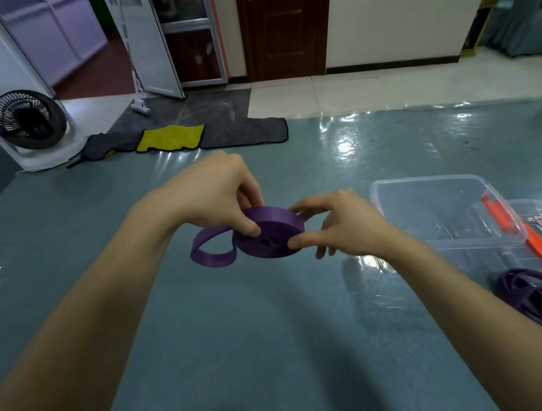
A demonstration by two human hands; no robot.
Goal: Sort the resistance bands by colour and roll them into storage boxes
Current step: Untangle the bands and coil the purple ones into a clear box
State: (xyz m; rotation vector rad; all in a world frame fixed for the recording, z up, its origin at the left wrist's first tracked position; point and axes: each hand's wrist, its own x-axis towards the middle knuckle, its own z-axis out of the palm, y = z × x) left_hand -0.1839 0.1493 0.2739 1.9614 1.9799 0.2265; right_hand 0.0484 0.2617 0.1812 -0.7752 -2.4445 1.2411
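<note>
Above the surface (210, 334), both hands' fingers (248, 230) pinch a purple band (268, 236) (nearly rolled); tail next, then box (435, 204).

A home, seemingly a living room: pale tiled floor (351, 91), a dark wooden door (283, 21) in a plain wall, and a glazed door (144, 39) standing open. A small fan (27, 120) stands beyond the plastic-covered worktop (280, 342), with cloths (171, 137) at its far edge.
</note>
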